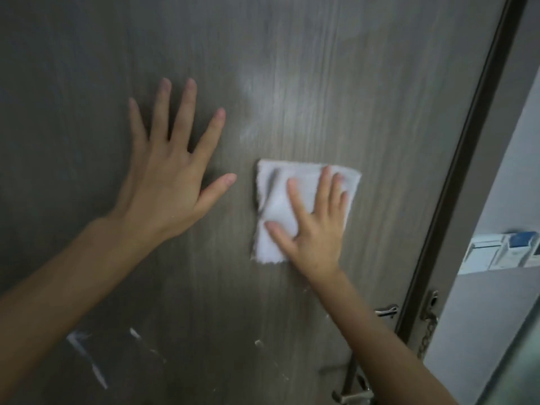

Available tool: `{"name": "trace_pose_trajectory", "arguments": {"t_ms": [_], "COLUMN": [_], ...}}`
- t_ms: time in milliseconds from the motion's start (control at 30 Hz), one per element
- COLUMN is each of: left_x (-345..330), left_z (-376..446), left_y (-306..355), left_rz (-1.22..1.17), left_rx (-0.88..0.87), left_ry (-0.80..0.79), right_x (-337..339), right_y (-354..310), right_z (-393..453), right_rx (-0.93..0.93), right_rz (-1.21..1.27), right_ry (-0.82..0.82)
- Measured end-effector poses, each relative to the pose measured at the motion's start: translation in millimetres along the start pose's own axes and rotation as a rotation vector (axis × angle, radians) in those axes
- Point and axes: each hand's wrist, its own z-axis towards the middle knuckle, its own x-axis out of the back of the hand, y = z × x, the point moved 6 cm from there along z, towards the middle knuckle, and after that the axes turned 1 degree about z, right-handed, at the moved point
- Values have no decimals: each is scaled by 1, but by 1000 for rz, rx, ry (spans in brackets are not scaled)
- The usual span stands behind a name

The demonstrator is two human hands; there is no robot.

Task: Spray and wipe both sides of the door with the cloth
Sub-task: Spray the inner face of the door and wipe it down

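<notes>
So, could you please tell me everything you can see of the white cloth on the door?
The cloth is a small white fabric piece, folded to a rough rectangle with frayed edges and a few creases near its left side. It lies flat against the grey wood-grain door, above the handle. The right hand presses it there, fingers spread, covering its lower right part. The left hand rests flat on the door beside it, not touching it.

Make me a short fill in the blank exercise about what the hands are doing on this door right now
1. The right hand presses a white ____ flat against the door.
2. The left hand rests on the door with its fingers ____ and holds nothing.
3. The door chain hangs near the door's ____ edge.

Missing words: cloth; spread; right
</notes>
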Motion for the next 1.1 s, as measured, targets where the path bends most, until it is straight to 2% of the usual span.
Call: {"name": "trace_pose_trajectory", "arguments": {"t_ms": [67,133,200,267,367,433,467,533,633,767,833,867,933,1033,1100], "left_x": [-1,-5,-11,-14,-12,-9,-7,-6,-9,-14,-14,-14,-14,-8,3], "left_z": [6,11,14,17,16,13,12,12,15,15,16,16,16,16,10], "left_y": [19,34,41,42,39,33,30,22,16,15,14,14,15,9,-14], "left_rz": [-5,10,26,25,23,33,37,46,55,51,38,34,26,-28,-55], "left_rx": [-50,-91,-105,-99,-89,-95,-93,-81,-54,-58,-66,-67,-60,-50,22], "left_ry": [17,8,-17,-42,-51,-46,-45,-56,-94,-111,-101,-100,-103,-96,-56], "right_x": [-15,-20,-11,10,42,51,52,48,27,-9,-11,-6,11,37,45], "right_y": [-30,-28,4,53,121,138,136,116,60,-21,-17,-4,33,82,90], "right_z": [-42,-57,-36,6,62,84,91,92,60,-15,-19,-7,34,94,125], "right_rx": [280,558,650,444,-58,-329,-409,-451,-287,293,525,543,380,-30,-266], "right_rz": [-36,-66,-80,-83,-80,-36,-21,-45,-36,-41,-69,-79,-83,-46,-16], "right_ry": [-134,-223,-207,-71,81,144,177,212,129,-129,-168,-145,-41,105,163]}}
